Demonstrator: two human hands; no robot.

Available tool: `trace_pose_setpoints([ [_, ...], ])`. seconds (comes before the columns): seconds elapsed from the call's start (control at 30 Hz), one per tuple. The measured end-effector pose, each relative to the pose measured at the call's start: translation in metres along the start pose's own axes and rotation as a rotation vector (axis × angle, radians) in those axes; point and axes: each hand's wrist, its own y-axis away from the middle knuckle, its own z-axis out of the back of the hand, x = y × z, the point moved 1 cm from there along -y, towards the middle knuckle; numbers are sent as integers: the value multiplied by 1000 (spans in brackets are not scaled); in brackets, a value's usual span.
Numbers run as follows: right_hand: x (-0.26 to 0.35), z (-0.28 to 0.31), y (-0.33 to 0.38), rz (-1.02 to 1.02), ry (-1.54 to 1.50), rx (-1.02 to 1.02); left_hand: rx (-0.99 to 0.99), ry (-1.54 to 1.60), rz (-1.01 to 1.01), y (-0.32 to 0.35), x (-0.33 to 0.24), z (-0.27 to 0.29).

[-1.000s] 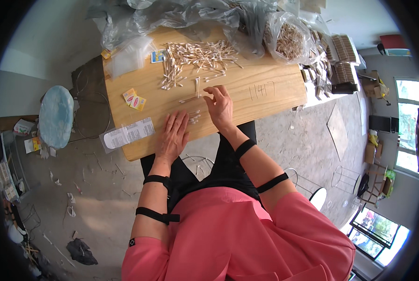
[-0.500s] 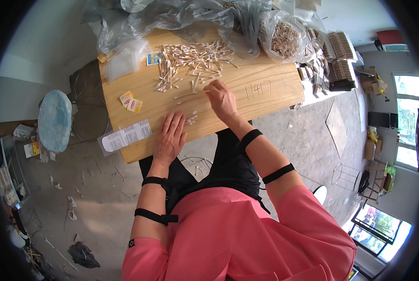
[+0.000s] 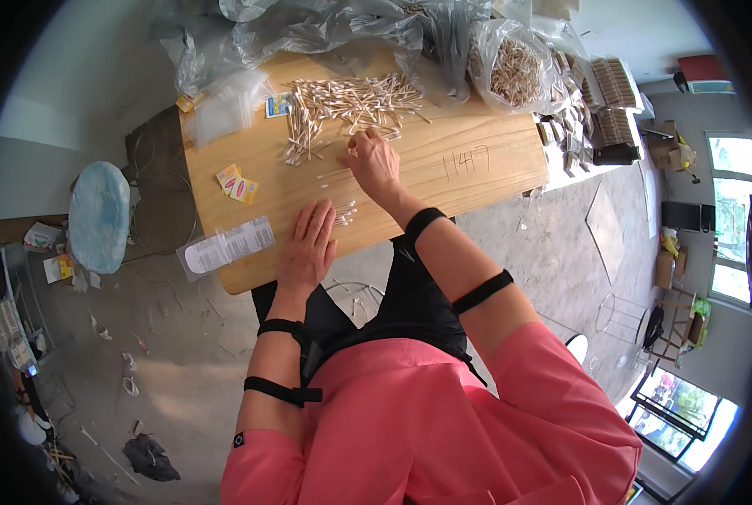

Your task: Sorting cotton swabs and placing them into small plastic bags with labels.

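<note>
My left hand (image 3: 307, 244) lies flat near the table's front edge, its fingers stretched out beside a small row of cotton swabs (image 3: 345, 212). The fingertips partly cover the ends of that row. My right hand (image 3: 373, 164) hovers over the middle of the table, fingers bent together in a pinch. Whatever is between them is too small or hidden to make out. Just beyond it spreads a loose pile of wooden-stick cotton swabs (image 3: 342, 103). A stray white swab tip (image 3: 324, 186) shows on the wood between my two hands.
Yellow-and-white cards (image 3: 237, 183) and a printed clear packet (image 3: 229, 248) lie at the table's left. Behind them are clear bags (image 3: 225, 109) and a blue card (image 3: 278, 105). Crumpled grey plastic (image 3: 309, 34) lines the back. A swab-filled bag (image 3: 515, 71) stands at the back right.
My right hand has moved left and slightly farther from me, toward the pile, covering the lone swabs that showed there. My left hand has stayed in place.
</note>
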Motion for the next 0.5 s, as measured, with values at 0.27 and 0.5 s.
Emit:
trace_pose_setpoints([
  [0.27, -14, 19, -3, 33, -218, 9, -24, 11, -1, 1, 1, 3],
  [0.5, -14, 9, 45, 330, -35, 161, -30, 18, 5, 0, 0, -3],
])
